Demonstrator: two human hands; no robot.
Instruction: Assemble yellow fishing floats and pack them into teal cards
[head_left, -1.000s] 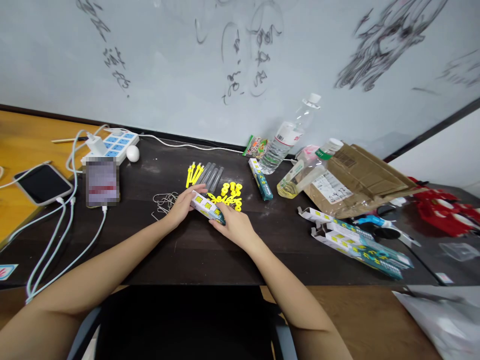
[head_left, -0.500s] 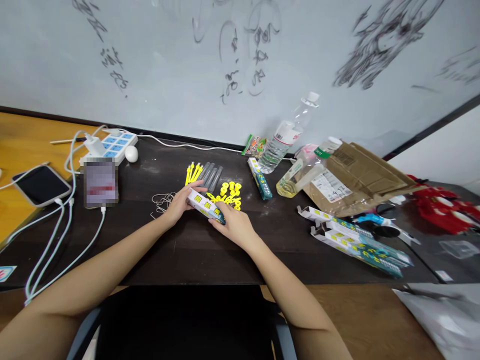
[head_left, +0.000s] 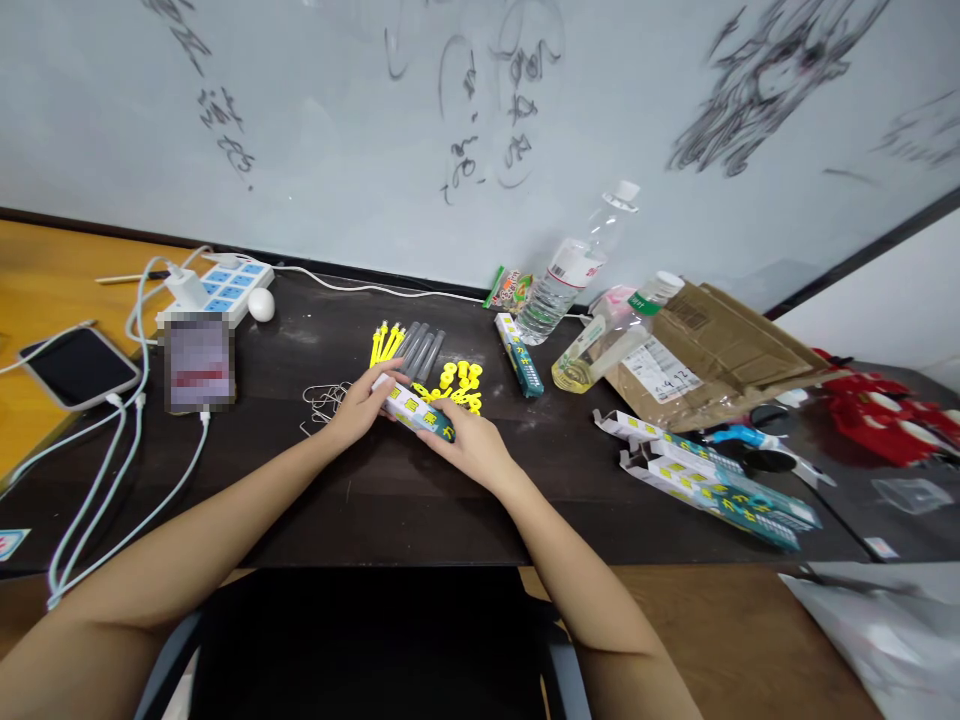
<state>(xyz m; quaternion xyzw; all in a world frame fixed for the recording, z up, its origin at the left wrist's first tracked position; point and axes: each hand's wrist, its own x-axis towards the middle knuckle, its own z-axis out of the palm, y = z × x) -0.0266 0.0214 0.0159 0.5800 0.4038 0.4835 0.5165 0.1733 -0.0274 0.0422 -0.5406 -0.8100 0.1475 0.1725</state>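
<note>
Between my two hands is a narrow white and teal cardboard box with yellow lettering, tilted down to the right. My left hand grips its left end, the thumb near the end and fingers over the far side. Around its right end my right hand is closed. Just beyond lie yellow plastic sticks, clear grey tubes and a heap of small yellow plastic pieces, partly hidden by the box. Bent metal wires lie left of my left hand.
A similar box lies near a water bottle and a second bottle. Several opened boxes lie right, before a cardboard parcel. Left are a power strip, charging cables and a phone.
The box has shifted slightly right and turned a little in my hands, showing more of its lettering. Both hands keep hold of it; the things on the table lie as before.
</note>
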